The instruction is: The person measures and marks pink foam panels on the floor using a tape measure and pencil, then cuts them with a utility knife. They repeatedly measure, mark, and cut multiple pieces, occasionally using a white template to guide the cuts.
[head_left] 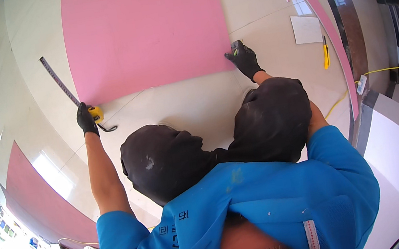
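Observation:
A large pink sheet board (147, 34) lies flat on the floor in front of my knees. My left hand (86, 119), in a black glove, is closed around a yellow tape measure (96, 113) beside the board's near left corner. Its blade (59, 82) is drawn out, slanting away to the far left, and a black wrist strap hangs from the case. At the near right corner, my gloved right hand (244, 59) is closed against the board's edge. A bit of green shows between its fingers, too small to name.
To the right lie a yellow utility knife (325, 53), a white square piece (306, 29), a long pink strip (333, 37) and a white power socket (361, 85) on a yellow cord. Another pink board (40, 194) lies at the left.

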`<state>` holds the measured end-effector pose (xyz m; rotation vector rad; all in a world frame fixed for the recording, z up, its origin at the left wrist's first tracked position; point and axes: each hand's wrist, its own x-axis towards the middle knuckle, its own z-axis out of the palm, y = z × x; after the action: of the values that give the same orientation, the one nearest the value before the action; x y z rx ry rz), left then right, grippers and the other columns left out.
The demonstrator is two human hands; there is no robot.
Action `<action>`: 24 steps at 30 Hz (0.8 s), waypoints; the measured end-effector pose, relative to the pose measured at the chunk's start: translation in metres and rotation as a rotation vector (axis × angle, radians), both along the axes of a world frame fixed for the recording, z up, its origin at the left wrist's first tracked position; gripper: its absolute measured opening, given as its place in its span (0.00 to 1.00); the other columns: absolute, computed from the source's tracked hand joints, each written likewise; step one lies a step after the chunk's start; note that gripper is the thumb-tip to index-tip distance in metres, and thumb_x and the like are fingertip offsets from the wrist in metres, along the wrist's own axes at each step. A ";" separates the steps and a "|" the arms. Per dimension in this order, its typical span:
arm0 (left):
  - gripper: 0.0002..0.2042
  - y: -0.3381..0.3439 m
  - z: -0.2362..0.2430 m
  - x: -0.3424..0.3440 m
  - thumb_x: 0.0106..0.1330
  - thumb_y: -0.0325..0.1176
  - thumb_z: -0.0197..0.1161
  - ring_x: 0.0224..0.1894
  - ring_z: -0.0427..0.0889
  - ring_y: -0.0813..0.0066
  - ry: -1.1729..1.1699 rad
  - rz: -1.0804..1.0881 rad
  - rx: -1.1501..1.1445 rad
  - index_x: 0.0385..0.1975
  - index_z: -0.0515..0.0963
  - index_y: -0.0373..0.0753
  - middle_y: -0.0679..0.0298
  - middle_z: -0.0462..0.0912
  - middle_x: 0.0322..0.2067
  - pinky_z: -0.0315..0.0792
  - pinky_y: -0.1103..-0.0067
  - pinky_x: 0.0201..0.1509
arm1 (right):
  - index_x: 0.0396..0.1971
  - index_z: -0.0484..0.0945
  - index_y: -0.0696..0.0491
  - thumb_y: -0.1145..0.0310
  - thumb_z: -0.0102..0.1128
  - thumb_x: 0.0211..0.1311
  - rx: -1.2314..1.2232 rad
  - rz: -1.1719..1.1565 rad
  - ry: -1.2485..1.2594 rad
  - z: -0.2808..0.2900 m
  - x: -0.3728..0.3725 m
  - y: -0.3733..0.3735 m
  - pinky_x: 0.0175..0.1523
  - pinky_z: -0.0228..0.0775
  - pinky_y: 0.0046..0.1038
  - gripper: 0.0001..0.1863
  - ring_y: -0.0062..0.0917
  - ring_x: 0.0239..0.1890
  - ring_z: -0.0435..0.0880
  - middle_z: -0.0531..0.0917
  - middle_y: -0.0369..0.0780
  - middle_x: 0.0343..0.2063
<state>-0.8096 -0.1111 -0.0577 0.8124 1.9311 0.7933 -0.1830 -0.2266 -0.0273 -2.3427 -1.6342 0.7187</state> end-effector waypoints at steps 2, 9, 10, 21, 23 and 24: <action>0.19 0.012 -0.005 -0.001 0.71 0.48 0.53 0.26 0.78 0.71 0.000 -0.041 0.038 0.28 0.80 0.39 0.63 0.82 0.26 0.72 0.75 0.33 | 0.45 0.69 0.54 0.54 0.65 0.57 -0.023 0.052 -0.042 0.002 -0.002 0.000 0.44 0.73 0.40 0.24 0.40 0.38 0.83 0.82 0.43 0.31; 0.20 0.005 -0.014 -0.005 0.71 0.47 0.53 0.23 0.78 0.71 0.033 0.012 0.033 0.25 0.81 0.38 0.63 0.82 0.23 0.72 0.75 0.31 | 0.43 0.69 0.53 0.59 0.66 0.55 0.011 0.060 0.038 0.000 0.001 -0.001 0.43 0.73 0.40 0.21 0.40 0.38 0.83 0.83 0.43 0.32; 0.20 0.005 -0.015 -0.010 0.71 0.47 0.53 0.23 0.77 0.72 0.066 -0.004 0.031 0.24 0.81 0.38 0.63 0.82 0.22 0.72 0.75 0.30 | 0.42 0.69 0.53 0.59 0.66 0.55 0.021 0.052 0.049 0.000 -0.001 0.000 0.43 0.73 0.40 0.21 0.40 0.38 0.83 0.83 0.43 0.32; 0.14 0.020 -0.026 -0.057 0.67 0.46 0.57 0.23 0.79 0.69 -0.227 -0.014 -0.004 0.34 0.80 0.42 0.65 0.80 0.26 0.72 0.75 0.22 | 0.37 0.75 0.52 0.57 0.69 0.49 0.349 0.017 0.076 -0.043 0.007 -0.021 0.40 0.76 0.39 0.20 0.40 0.31 0.83 0.82 0.44 0.27; 0.16 0.003 -0.034 -0.080 0.69 0.47 0.55 0.23 0.78 0.70 -0.321 -0.086 -0.008 0.35 0.80 0.40 0.64 0.80 0.27 0.71 0.75 0.22 | 0.38 0.75 0.53 0.58 0.69 0.47 0.311 0.028 0.174 -0.046 -0.013 -0.037 0.40 0.76 0.38 0.20 0.41 0.35 0.83 0.82 0.46 0.30; 0.15 0.007 -0.033 -0.090 0.70 0.45 0.54 0.26 0.79 0.70 -0.366 -0.058 -0.069 0.37 0.80 0.39 0.64 0.80 0.28 0.72 0.76 0.25 | 0.40 0.75 0.52 0.55 0.71 0.46 0.287 0.014 0.148 -0.048 -0.017 -0.038 0.42 0.76 0.38 0.24 0.41 0.35 0.83 0.82 0.45 0.30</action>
<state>-0.8998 -0.1042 -0.0906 0.6294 1.5938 0.7761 -0.2001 -0.2649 -0.0756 -2.0316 -1.5746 0.5990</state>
